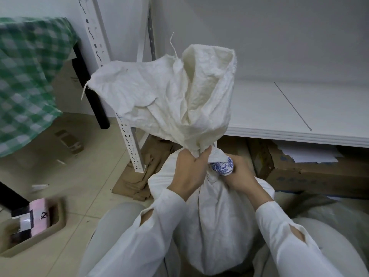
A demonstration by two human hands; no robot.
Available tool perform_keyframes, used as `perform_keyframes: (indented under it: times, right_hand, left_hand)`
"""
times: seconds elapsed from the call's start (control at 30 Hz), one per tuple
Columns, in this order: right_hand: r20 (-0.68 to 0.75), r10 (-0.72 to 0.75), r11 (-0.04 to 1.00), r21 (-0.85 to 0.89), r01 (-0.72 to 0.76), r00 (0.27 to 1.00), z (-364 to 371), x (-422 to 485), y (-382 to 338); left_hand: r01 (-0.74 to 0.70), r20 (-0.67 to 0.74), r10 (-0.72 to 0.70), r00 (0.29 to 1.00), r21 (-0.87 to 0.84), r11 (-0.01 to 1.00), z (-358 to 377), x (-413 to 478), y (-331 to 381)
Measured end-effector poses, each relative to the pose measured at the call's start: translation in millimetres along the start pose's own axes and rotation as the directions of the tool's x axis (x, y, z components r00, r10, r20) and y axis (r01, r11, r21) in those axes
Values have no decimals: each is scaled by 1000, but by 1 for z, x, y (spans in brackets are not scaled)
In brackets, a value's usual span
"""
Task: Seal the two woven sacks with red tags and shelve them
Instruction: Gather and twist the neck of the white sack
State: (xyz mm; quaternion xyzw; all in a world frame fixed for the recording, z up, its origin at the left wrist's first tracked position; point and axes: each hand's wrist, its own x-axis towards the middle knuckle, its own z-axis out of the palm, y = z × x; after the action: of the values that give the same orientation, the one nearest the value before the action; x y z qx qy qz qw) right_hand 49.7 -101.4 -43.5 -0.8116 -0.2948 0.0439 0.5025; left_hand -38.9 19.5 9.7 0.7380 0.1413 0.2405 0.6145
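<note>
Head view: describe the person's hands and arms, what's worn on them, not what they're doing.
Both the left hand and the right hand are bare: no gloves, rings or watch show. The left sleeve and right sleeve are long, loose and white, reaching the wrists. Each has an oval slit on the forearm, open to the arm beneath.

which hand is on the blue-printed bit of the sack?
The right hand: its grip wraps the blue-printed fold at the neck of the sack. The left hand grips plain white bunched fabric just above it.
</note>
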Motion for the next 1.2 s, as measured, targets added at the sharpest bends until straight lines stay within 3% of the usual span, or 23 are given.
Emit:
perform_keyframes:
  times: [0.23, 0.37, 0.47, 0.57, 0.63, 0.7, 0.77, 0.87, 1.03, 1.2]
  right_hand:
    - [132, 106, 986, -144, -87, 985, 5, 2, 18]
    - [154, 161, 944, -311, -107, 975, 5, 5, 22]
    - [132, 190, 917, -377, -128, 973, -8, 7, 22]
    - [-53, 226, 946, -225, -232, 973, -21, 7, 20]
    - [-173, 286, 958, 61, -280, 942, -29, 9, 13]
    - [-137, 304, 919, 302, -253, 943, -33, 10, 4]
    - [15, 285, 867, 422, -264, 958, -32, 5, -8]
    - [143, 254, 870, 399, -291, 957, -32, 0, -17]
    - [132, 245, 859, 431, -278, 960, -32, -2, -20]
    - [149, 263, 845, 441, -302, 953, -25, -2, -20]
  left_hand:
    - [144, 88, -140, 986, -43, 989, 2, 7, -11]
    - [264, 131, -253, 958, -70, 962, 5, 17, -22]
    - [270, 133, -260, 956, -64, 961, 10, 18, -24]
    - [234, 160, -230, 960, -11, 972, 15, 17, -25]
    - [218, 192, -216, 957, 9, 976, 18, 16, -23]
    - [189, 225, -195, 955, 47, 981, 21, 16, -22]
    - [124, 276, -153, 949, 120, 985, 23, 16, -24]
    - [36, 359, -114, 926, 216, 976, 21, 16, -25]
    - [1, 420, -117, 900, 266, 964, 12, 13, -25]
    - [59, 470, -153, 869, 209, 976, 3, 11, -20]
